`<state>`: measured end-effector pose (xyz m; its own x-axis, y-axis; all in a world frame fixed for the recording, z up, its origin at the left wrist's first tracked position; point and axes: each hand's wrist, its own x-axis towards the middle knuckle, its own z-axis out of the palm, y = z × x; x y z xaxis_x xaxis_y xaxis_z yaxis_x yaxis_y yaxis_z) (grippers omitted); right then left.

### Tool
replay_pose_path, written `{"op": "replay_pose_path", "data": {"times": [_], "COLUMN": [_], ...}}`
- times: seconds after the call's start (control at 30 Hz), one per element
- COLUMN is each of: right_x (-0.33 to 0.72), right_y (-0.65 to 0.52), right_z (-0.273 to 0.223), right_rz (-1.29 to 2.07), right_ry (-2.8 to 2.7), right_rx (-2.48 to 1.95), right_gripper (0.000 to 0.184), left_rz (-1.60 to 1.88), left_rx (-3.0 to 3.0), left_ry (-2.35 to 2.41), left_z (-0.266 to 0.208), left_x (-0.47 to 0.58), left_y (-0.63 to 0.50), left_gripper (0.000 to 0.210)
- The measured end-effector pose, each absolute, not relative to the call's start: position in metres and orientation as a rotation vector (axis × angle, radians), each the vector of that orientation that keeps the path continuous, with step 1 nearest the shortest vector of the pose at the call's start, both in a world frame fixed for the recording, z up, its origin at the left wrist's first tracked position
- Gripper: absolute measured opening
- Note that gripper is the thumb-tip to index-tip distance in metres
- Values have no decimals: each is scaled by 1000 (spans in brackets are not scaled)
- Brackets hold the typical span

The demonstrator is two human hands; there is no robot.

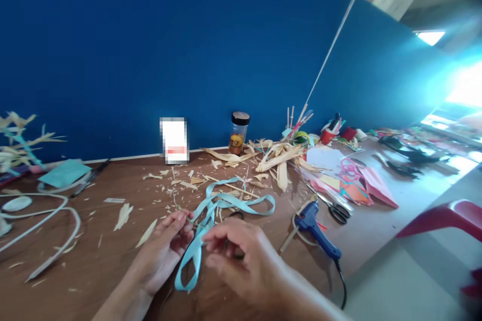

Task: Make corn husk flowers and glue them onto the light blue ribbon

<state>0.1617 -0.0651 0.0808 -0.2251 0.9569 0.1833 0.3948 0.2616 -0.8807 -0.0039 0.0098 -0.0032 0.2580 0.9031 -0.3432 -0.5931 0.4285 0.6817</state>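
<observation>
My left hand (171, 241) is closed, thumb and fingertips pinched on a thin pale stem (175, 200) that points up from them. Right beside those fingertips runs a light blue ribbon (205, 223), looped and twisted over the table between my hands. One ribbon loop hangs toward me, another lies flat to the right. My right hand (243, 256) hovers close to the ribbon's right side, fingers curved and thumb apart from them. Something dark shows behind that hand, too hidden to name.
Husk pieces (280, 158) and scraps litter the brown table (124, 266). A blue glue gun (318, 230) with its cord and black-handled scissors (337, 210) lie right. A lidded jar (238, 133) stands by the blue partition (188, 50). White cable (73, 210) curls at left.
</observation>
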Motion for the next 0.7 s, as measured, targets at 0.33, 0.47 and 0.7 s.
{"op": "replay_pose_path", "data": {"times": [0.33,0.47,0.7], "right_x": [302,340,430], "right_y": [-136,-147,-145], "right_z": [38,33,11], "right_rz": [198,25,-348], "right_ry": [-1752,-1794,-1673], "right_rx": [-1990,-2093,-2361], "right_gripper": [21,23,26], "left_rz": [980,983,919], "left_rx": [587,647,817], "left_ry": [805,794,906], "left_z": [6,22,37], "left_x": [5,10,11], "left_y": [2,-5,-14], "left_gripper": [13,13,14]}}
